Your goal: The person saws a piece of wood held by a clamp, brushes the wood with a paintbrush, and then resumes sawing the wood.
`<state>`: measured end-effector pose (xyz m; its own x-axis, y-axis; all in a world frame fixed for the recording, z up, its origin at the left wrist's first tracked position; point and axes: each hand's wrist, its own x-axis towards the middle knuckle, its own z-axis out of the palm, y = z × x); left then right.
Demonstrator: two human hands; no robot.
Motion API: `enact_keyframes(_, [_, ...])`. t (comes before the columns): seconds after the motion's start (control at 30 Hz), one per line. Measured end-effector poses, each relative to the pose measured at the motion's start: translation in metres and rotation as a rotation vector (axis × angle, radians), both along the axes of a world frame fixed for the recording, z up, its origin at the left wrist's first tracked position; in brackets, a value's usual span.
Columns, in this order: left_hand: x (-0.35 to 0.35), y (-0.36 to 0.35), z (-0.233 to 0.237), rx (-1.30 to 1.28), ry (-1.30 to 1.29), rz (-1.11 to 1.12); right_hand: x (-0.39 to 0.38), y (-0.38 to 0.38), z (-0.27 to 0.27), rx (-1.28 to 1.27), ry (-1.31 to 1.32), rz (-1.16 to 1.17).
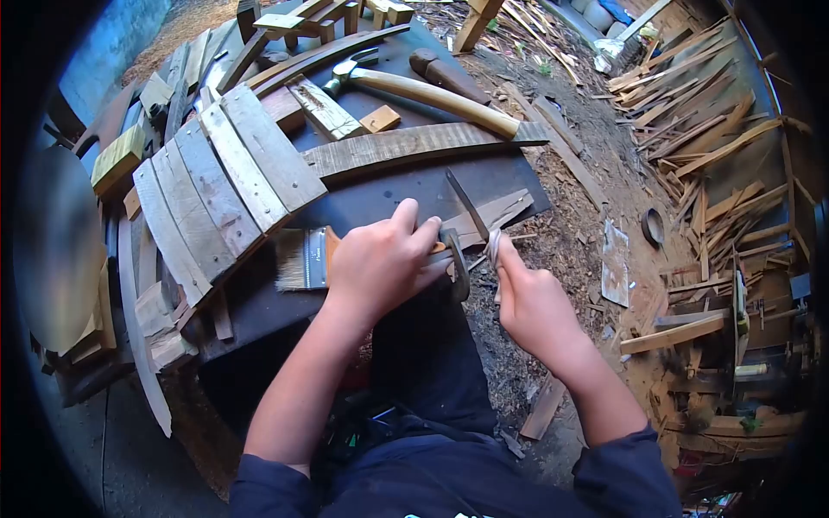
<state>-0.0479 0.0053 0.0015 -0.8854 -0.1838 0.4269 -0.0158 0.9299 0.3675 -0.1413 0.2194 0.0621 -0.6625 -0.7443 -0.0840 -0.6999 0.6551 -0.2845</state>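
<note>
My left hand is closed around the handle of a wide paintbrush, whose pale bristles point left over the dark tabletop. At the right side of that fist, by the handle's end, is a dark curved metal piece. My right hand grips a narrow dark blade by its pale, wrapped-looking end. The blade slants up and left, overlapping a flat strip of wood on the table. Just left of the brush stands a curved panel of nailed wooden slats.
A claw hammer lies across the far side of the dark table, beside a long curved board and small wood blocks. Scrap wood is heaped on the right. A dark ring lies on the chip-strewn ground.
</note>
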Motion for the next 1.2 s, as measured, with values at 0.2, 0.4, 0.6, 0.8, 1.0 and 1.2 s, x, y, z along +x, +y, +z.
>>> enact_keyframes(0.2, [0.0, -0.002, -0.01, 0.033, -0.07, -0.023, 0.037, 0.046, -0.009, -0.119, 0.013, -0.033])
enact_keyframes(0.4, [-0.008, 0.001, -0.022, 0.072, 0.055, -0.041, 0.001, 0.018, -0.039, -0.067, 0.129, 0.015])
enact_keyframes(0.6, [-0.01, 0.003, -0.023, 0.097, 0.091, -0.048, 0.026, 0.055, -0.017, -0.082, 0.009, -0.033])
enact_keyframes(0.8, [-0.008, 0.005, -0.023, 0.081, 0.13, -0.036, 0.006, 0.041, -0.033, -0.103, 0.088, 0.065])
enact_keyframes(1.0, [-0.01, 0.005, -0.029, 0.065, 0.109, 0.001, 0.005, 0.051, -0.031, -0.186, -0.099, -0.002])
enact_keyframes(1.2, [-0.012, 0.006, -0.024, 0.074, 0.079, -0.023, 0.014, 0.064, -0.052, -0.227, 0.075, 0.034])
